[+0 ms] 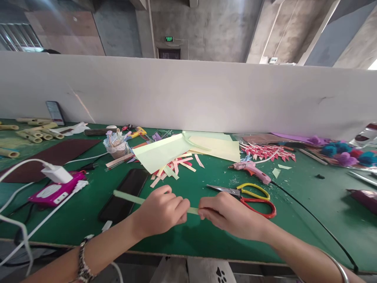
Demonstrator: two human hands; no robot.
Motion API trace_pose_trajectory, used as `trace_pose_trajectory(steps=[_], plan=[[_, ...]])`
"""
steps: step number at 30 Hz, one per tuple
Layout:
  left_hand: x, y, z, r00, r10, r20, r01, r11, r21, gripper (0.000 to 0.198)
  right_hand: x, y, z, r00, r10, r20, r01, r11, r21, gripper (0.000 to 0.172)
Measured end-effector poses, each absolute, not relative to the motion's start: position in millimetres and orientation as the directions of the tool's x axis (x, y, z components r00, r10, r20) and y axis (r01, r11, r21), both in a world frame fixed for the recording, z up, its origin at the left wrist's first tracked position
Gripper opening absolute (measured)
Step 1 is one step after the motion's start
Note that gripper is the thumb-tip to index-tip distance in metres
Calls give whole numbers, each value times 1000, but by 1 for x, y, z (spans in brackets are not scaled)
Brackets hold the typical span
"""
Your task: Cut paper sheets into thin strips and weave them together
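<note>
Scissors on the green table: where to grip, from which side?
Take the scissors by the yellow and red handle loops, from the right. They lie flat, blades pointing left, loops unobstructed. Left hand and right hand pinch a green paper strip nearby.

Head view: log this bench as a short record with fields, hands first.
left hand: pinches the long pale green paper strip partway along it
right hand: pinches the same strip at its right end
strip: runs left from the hands, crossing the black phone in this view
surface: green table mat
near right hand: scissors with yellow and red handles; pink glue gun beyond them
behind: pale yellow paper sheets over loose cut strips
</note>
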State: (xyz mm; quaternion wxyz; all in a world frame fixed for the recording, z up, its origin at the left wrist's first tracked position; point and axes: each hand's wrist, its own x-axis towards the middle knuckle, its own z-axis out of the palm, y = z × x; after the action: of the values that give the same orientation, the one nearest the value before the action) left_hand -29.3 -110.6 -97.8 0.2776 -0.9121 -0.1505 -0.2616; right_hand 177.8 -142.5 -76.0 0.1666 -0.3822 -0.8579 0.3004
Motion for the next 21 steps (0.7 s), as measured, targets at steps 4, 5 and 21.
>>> trace_pose_trajectory(steps=[4, 5, 21], plan=[[-48, -103, -94, 822, 109, 559, 427, -766, -479, 27, 200, -138, -80, -658, 753, -14, 470, 395, -789, 26], [-54, -101, -93, 824, 114, 555, 431, -762, -484, 27, 207, -137, -81, -648, 762, -23, 467, 372, -802, 27], [-115, -77, -84, 645, 569, 510, 738, -638, -221, 32, 249, -144, -72, -591, 806, -34, 699, 490, -520, 30]])
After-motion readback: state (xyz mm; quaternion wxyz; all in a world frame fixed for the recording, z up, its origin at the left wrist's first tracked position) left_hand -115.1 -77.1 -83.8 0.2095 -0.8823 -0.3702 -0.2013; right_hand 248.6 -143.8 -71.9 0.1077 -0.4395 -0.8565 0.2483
